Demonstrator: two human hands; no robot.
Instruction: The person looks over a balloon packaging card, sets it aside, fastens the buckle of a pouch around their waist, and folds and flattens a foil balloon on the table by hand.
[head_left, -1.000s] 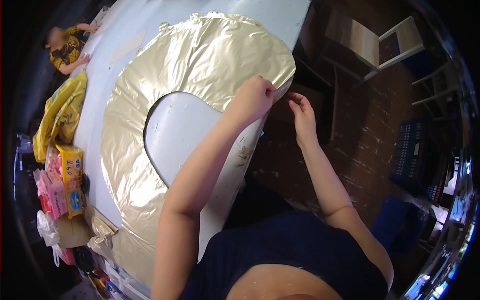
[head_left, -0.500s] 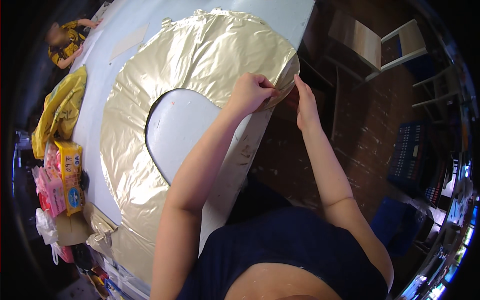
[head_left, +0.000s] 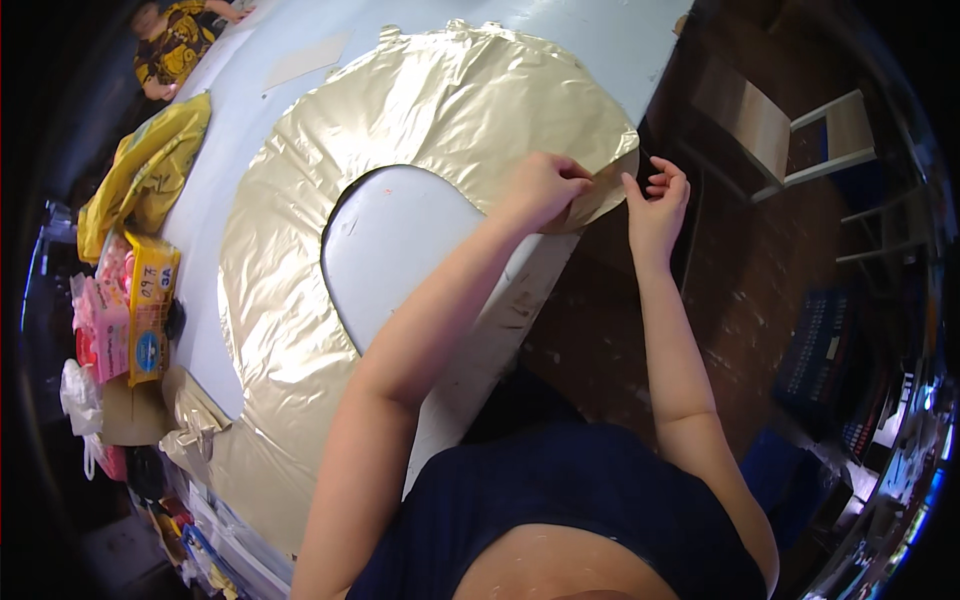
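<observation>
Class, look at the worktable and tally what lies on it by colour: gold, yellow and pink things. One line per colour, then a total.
Gold: 1, the big gold foil C-shaped sheet both hands pinch at its edge
Yellow: 2, a crumpled yellow plastic bag and a yellow printed packet
Pink: 1, a pink printed packet
Total: 4

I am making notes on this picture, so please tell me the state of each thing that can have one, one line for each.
Gold foil balloon: deflated, lying flat on the table, creased.
Left hand: closed, pinching the balloon's edge.
Right hand: fingers curled at the balloon's edge past the table side; contact unclear.
Table: pale grey, showing through the balloon's hole.
Yellow bag: crumpled, lying on the table.
Chair: standing upright, unoccupied.
</observation>
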